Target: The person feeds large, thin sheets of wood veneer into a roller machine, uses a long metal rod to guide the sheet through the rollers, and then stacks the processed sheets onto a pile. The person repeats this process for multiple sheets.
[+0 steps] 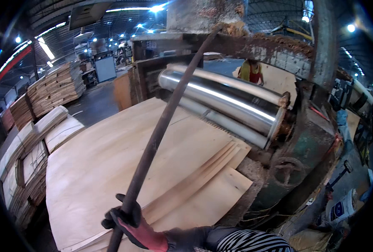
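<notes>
My right hand (130, 220), in a black and pink glove, is closed around a long dark metal pole (163, 122). The pole slants from the lower edge up to the rusty beam (274, 47) of a roller machine; I cannot tell whether its tip touches there. Below the pole and hand lies a broad stack of pale wood veneer sheets (102, 155), the upper ones overlapping unevenly on the right. Its far edge meets the machine's shiny metal rollers (220, 94). My left hand is out of the picture.
Bundled veneer (54, 90) is piled at the left, with more stacks (22, 164) nearer. On the machine's right side sits a rusty handwheel (288, 171). A white bucket (341, 208) stands at the lower right. Beyond the rollers is another person (250, 71) in yellow and red.
</notes>
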The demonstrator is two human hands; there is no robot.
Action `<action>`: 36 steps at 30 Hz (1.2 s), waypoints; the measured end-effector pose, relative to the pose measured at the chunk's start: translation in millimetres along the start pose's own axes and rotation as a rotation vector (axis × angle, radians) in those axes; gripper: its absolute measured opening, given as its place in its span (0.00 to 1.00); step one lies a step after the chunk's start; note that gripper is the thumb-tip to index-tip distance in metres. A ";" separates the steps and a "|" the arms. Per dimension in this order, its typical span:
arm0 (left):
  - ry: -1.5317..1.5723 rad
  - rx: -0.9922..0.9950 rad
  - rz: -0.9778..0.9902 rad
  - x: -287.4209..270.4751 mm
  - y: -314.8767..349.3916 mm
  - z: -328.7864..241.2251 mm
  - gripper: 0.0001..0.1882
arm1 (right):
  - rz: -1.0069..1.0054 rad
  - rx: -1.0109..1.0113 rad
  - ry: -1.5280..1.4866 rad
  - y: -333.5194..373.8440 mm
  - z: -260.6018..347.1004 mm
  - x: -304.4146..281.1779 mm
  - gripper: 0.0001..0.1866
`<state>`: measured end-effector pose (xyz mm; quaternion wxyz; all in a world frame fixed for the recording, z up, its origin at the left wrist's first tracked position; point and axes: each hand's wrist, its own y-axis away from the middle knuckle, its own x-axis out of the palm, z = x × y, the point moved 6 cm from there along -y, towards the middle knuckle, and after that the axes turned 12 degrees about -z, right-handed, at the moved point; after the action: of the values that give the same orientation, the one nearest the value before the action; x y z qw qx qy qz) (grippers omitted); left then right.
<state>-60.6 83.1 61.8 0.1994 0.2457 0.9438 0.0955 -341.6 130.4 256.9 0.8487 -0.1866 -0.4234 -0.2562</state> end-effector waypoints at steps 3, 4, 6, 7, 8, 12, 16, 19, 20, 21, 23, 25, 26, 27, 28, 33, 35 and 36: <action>-0.021 -0.028 -0.086 -33.2 -0.2 1.4 0.16 | 0.062 -0.030 -0.029 -17.3 5.3 31.6 0.31; -0.027 -0.036 -0.116 -46.6 0.7 1.9 0.15 | 0.068 -0.085 0.024 -24.2 6.3 36.8 0.31; -0.027 -0.044 -0.173 -74.2 2.5 5.2 0.15 | 0.083 -0.200 0.146 -37.0 5.9 45.3 0.30; -0.028 -0.043 -0.189 -87.5 -1.2 5.5 0.15 | 0.079 -0.160 -0.090 -45.9 9.6 45.1 0.31; -0.023 -0.068 -0.233 -105.7 7.2 15.1 0.15 | 0.022 -0.145 -0.175 -54.4 9.6 44.7 0.30; 0.012 -0.112 -0.269 -143.2 10.7 37.0 0.14 | -0.154 -0.178 0.024 -66.7 22.9 17.9 0.27; -0.104 -0.075 -0.317 -101.2 27.4 49.9 0.14 | -0.227 -0.295 -0.018 -52.1 38.7 -20.0 0.22; -0.055 -0.053 -0.236 -64.3 32.8 63.1 0.16 | -0.387 -0.297 0.020 -46.4 67.1 -31.1 0.19; -0.026 -0.041 -0.197 -46.6 31.4 72.9 0.17 | -0.398 -0.297 0.017 -45.1 78.8 -34.6 0.18; 0.003 -0.029 -0.164 -30.1 31.7 81.8 0.18 | -0.404 -0.312 0.052 -44.8 91.1 -37.8 0.17; 0.060 0.005 -0.096 2.4 32.6 87.3 0.20 | -0.413 -0.350 0.116 -45.4 118.3 -47.7 0.16; 0.027 0.119 -0.008 45.1 32.0 35.4 0.16 | -0.369 -0.400 0.097 -51.6 149.8 -62.6 0.14; 0.014 0.170 0.031 69.0 33.0 -2.7 0.14 | -0.358 -0.413 0.127 -54.8 164.7 -67.3 0.13; 0.001 0.227 0.071 91.6 32.3 -36.7 0.13 | -0.357 -0.425 0.152 -58.7 179.1 -73.7 0.14; -0.014 0.285 0.109 107.6 30.2 -53.7 0.12 | -0.355 -0.436 0.175 -62.5 192.9 -80.9 0.14; -0.387 0.430 0.100 165.1 25.8 -81.8 0.21 | -0.360 -0.416 0.245 -68.2 234.9 -120.8 0.14; -0.464 0.687 0.044 184.8 17.2 -85.2 0.21 | -0.392 -0.391 0.267 -70.8 236.7 -134.2 0.14; -0.500 0.816 0.017 195.7 12.2 -85.5 0.21 | -0.395 -0.376 0.248 -72.6 237.0 -142.5 0.13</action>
<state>-248.1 184.8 77.9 0.3066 0.3270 0.8253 -0.3434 -605.0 238.3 283.5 0.7781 -0.2219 -0.2899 -0.5112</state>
